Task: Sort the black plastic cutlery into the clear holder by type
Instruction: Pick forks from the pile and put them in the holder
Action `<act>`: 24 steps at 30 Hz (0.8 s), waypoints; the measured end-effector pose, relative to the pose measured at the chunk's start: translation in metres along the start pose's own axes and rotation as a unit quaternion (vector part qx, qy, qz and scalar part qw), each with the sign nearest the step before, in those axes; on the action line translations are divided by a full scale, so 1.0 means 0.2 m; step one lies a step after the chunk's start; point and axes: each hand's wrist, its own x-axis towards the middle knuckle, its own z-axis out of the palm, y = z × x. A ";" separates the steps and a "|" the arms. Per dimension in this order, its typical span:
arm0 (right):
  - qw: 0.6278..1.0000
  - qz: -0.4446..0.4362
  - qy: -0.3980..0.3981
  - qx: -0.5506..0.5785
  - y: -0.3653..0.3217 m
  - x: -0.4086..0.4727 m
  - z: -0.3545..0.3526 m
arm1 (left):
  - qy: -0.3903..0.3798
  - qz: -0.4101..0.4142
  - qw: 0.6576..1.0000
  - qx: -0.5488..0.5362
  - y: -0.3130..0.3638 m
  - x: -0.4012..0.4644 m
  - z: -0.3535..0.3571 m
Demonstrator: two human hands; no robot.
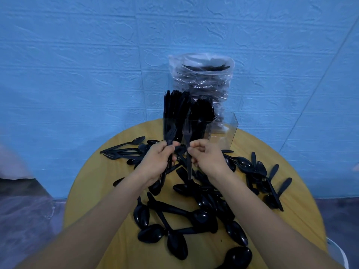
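Two forks up, one per hand, both just in front of the clear holder (223, 133). Left hand (157, 162): fingers pinch the left fork (170, 135) at its neck, tines up, handle running down behind the palm. Right hand (206, 159): thumb and forefinger pinch the right fork (188, 150) mid-handle, tines up against the holder's front wall, handle end hanging below the fingers. The two forks stand near each other, apart. Holder sits at the far edge of the round yellow bench (101, 183); its left compartments are packed with upright black cutlery, its right compartment looks bare. Behind the holder, a clear plastic bag (204, 78) of more black cutlery. In front of the holder, loose spoons (202, 216) and other black pieces lie scattered across the bench, under and around both forearms.
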 end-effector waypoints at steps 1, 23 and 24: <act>1.000 0.005 -0.001 0.008 0.00 -0.01 0.00 | -0.009 0.007 1.000 -0.001 0.01 -0.01 0.02; 0.991 -0.067 -0.022 -0.114 -0.10 -0.09 -0.05 | -0.065 0.080 0.975 0.195 0.06 -0.15 0.02; 0.995 -0.049 0.001 -0.083 -0.11 -0.08 -0.06 | -0.066 0.078 0.975 0.199 0.06 -0.15 0.02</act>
